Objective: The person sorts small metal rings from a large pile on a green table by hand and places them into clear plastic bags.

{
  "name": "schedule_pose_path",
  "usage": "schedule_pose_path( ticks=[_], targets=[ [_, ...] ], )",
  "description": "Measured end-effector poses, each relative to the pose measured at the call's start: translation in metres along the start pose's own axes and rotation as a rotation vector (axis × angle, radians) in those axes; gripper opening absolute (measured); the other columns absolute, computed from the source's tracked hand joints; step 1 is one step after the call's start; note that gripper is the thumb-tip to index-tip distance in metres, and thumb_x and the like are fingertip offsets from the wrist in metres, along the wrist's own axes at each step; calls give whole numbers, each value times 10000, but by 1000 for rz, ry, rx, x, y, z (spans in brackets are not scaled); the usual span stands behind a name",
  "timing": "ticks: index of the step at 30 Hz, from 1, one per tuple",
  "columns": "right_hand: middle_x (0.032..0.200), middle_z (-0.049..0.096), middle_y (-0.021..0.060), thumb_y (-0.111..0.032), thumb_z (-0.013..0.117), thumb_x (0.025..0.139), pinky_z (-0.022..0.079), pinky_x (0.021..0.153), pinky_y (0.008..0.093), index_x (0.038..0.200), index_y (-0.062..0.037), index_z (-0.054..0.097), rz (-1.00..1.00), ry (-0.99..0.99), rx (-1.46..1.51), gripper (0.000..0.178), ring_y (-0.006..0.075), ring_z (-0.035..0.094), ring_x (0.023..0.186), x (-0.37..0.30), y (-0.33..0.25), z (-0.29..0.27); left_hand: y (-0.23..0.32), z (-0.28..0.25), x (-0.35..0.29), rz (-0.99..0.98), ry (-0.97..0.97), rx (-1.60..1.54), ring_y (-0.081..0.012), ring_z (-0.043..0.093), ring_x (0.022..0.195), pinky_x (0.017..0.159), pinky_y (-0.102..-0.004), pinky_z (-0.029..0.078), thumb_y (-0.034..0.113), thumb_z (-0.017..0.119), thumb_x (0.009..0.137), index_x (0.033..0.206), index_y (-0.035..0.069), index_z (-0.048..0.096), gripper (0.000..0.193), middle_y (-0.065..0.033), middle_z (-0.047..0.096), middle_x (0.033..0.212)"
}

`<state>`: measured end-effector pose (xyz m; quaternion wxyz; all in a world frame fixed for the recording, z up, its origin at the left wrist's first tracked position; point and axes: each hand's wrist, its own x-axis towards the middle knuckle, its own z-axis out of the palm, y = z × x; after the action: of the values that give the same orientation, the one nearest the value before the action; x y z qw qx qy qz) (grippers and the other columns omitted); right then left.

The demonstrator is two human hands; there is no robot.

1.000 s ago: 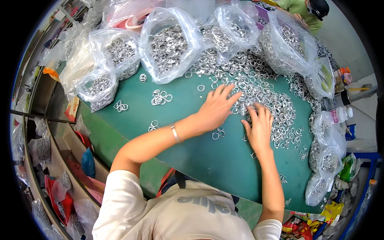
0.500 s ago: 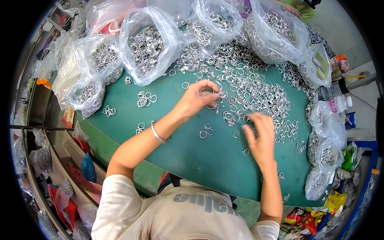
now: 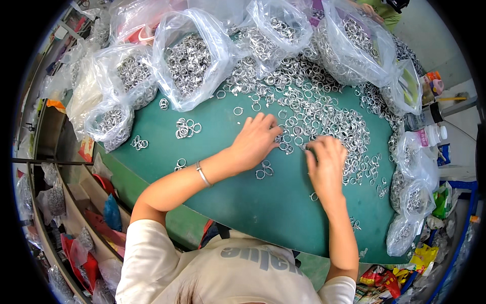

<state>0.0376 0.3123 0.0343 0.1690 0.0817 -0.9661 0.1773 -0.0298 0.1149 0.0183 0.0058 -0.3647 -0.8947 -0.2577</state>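
A loose heap of silver-coloured metal rings point(image 3: 349, 133) spreads over the green tabletop point(image 3: 233, 202). At the heap's near left edge is my left hand point(image 3: 255, 142), palm down, fingers bent, thumb and index apart beside several rings. My right hand point(image 3: 327, 164) reaches into the heap's near side, fingers bent and thumb apart, fingertips touching rings. What lies beneath either palm is hidden. Just below my left hand sits a small ring cluster point(image 3: 264, 169); another cluster point(image 3: 188, 128) lies farther left. A single ring point(image 3: 314, 196) is beside my right wrist.
Open clear plastic bags full of rings, including a large bag point(image 3: 188, 66), line the far edge. Smaller bags point(image 3: 414, 195) stand along the right edge beside a plastic bottle point(image 3: 433, 135). Shelving with bins point(image 3: 83, 202) is at left. Part of another person point(image 3: 387, 15) shows at far right.
My left hand has moved down toward me and turned palm down; the rings at its fingertips are no longer seen there. My right hand has shifted slightly left and up against the rings.
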Motion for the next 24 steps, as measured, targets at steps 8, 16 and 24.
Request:
schedule_pose_path(
  ticks=[8, 16, 24],
  targets=[
    [993, 582, 81, -9, 682, 710, 359, 867, 394, 831, -34, 609, -4, 43, 159, 144, 255, 520, 953, -3, -6, -3, -9, -19, -14, -145, 79, -459, -281, 564, 884, 757, -354, 454, -3, 640, 787, 1089, 60, 594, 312, -92, 589, 976],
    [858, 565, 75, 44, 562, 804, 440, 643, 289, 962, 0, 586, 344, -332, 789, 165, 171, 549, 748, -36, -21, -21, -1, -26, -42, -229, -61, -600, -256, 555, 833, 748, -353, 467, -55, 613, 777, 1184, 57, 519, 432, -96, 549, 968],
    [761, 510, -20, -70, 492, 946, 369, 614, 203, 1013, -14, 586, 699, -392, 1318, 128, 72, 454, 677, 9, -21, 3, -17, -6, -13, -111, 36, 14, -308, 494, 1000, 871, -396, 402, 37, 672, 770, 1086, 65, 579, 330, -95, 516, 1068]
  ],
)
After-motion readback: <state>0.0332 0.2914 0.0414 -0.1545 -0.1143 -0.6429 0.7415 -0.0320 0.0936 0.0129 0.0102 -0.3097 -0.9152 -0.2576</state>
